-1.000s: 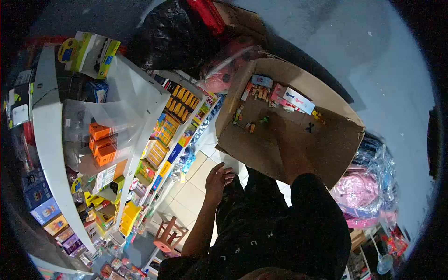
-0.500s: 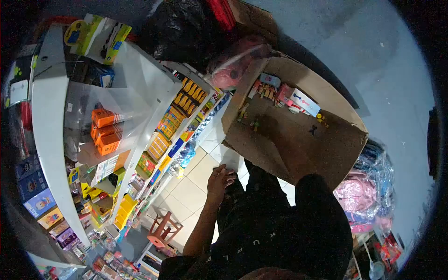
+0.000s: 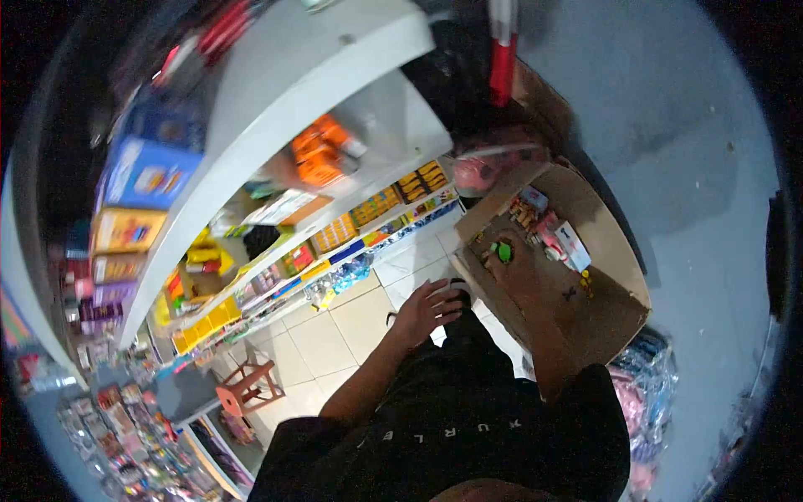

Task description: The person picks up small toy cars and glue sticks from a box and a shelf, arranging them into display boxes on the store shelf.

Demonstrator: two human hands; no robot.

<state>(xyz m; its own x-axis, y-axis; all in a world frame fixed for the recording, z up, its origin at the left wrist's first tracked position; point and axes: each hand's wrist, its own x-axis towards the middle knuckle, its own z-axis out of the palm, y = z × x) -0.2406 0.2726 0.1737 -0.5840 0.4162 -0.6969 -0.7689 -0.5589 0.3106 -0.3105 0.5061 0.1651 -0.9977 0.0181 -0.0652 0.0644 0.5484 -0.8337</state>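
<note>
Reaching into an open cardboard box (image 3: 619,322), my right hand (image 3: 520,266) has its fingers closed around a small bright green item (image 3: 502,252), whose exact kind I cannot make out. Beside it in the box lie a white carton (image 3: 573,245), a group of small figures (image 3: 525,214), a yellow toy figure (image 3: 585,281) and a dark X-shaped piece (image 3: 570,294). My left hand (image 3: 431,311) is empty, its fingers apart, at my dark-trousered knee just outside the box's near side.
On the left, white shelving (image 3: 276,109) carries orange boxes (image 3: 322,151), yellow trays (image 3: 207,326) and several packaged goods. A reddish stool (image 3: 244,387) stands on the tiled floor (image 3: 360,322). Plastic-wrapped pink bags (image 3: 629,402) lie right of the box.
My right hand has come into view inside the box and closed on the green item. My left hand's fingers have spread. The view has turned, bringing the shelf closer.
</note>
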